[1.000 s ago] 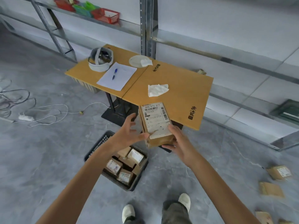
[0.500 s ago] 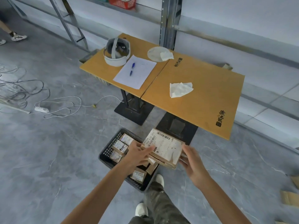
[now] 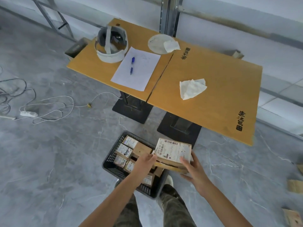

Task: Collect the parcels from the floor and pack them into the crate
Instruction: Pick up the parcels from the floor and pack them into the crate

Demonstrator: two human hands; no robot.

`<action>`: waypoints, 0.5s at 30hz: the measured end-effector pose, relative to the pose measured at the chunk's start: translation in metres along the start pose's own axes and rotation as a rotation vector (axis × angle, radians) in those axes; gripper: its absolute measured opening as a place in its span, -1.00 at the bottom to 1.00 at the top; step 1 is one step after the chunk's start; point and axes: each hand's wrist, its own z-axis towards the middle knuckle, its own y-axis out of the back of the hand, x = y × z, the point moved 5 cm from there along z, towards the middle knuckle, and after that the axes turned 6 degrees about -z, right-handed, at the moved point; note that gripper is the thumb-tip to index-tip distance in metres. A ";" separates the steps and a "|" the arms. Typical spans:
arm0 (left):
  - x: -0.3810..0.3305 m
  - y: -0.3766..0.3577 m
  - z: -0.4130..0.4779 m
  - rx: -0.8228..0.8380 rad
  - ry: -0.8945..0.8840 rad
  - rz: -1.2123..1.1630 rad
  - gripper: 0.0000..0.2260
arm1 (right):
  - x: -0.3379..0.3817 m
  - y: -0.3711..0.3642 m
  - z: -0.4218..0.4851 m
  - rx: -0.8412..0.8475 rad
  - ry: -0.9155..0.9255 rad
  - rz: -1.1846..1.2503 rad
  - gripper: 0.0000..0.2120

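Observation:
A brown cardboard parcel (image 3: 173, 150) with a white barcode label faces up, held just over the right end of the black plastic crate (image 3: 113, 158). My left hand (image 3: 145, 163) grips its left edge and my right hand (image 3: 193, 169) holds its near right corner. The crate stands on the grey floor between my feet and holds several labelled parcels (image 3: 125, 151) packed side by side. Part of the crate's right half is hidden by the held parcel and my arms.
Two orange tables (image 3: 213, 89) stand just beyond the crate, with a headset (image 3: 111, 45), paper and pen (image 3: 132, 65), a plate and a tissue. More parcels (image 3: 295, 185) lie on the floor at right. Cables (image 3: 41, 110) trail across the floor at left.
The parcel has come down from chest height in front of the table to just above the crate, turning flat with its label up. Both hands stayed on it.

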 end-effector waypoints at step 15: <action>0.127 0.148 0.098 0.123 0.076 0.437 -0.83 | -0.135 -0.193 0.057 -0.128 -0.484 0.045 -0.48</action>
